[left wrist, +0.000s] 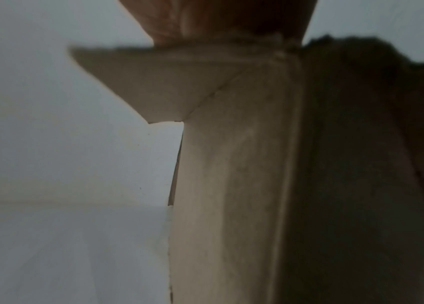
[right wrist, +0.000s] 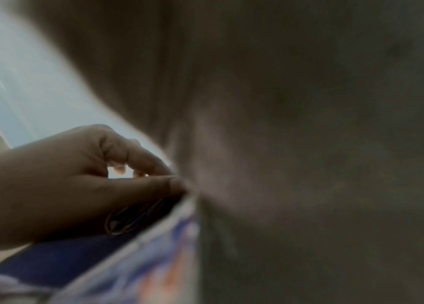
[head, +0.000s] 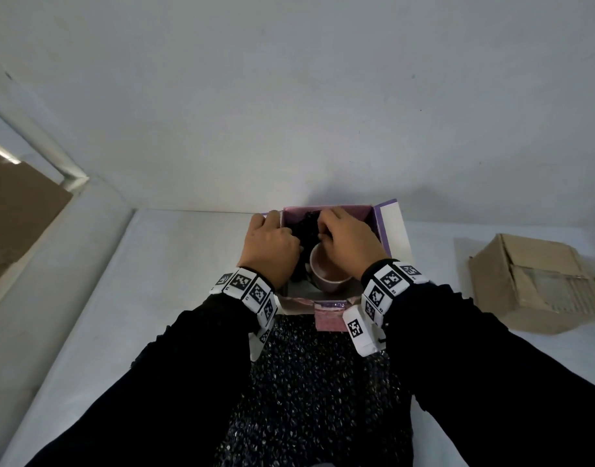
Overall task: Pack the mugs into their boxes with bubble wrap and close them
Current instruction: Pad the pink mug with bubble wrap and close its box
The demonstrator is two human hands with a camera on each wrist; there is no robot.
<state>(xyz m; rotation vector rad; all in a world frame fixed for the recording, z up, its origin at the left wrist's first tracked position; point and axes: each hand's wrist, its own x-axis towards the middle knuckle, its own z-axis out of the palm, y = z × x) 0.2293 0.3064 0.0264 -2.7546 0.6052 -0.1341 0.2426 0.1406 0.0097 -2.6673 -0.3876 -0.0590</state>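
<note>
An open purple box stands at the table's far edge. A pink mug sits upright inside it, near the front wall. Black bubble wrap is bunched in the box behind and to the left of the mug. My left hand grips the box's left wall, its fingers curled over the rim. My right hand reaches into the box above the mug, and its curled fingers pinch the bubble wrap. The left wrist view is blurred and shows the box's wall close up, with the left hand above it.
A large sheet of black bubble wrap lies on the white table between my arms. A brown cardboard box rests on the table at the right. A brown board stands at the left. A grey wall rises right behind the box.
</note>
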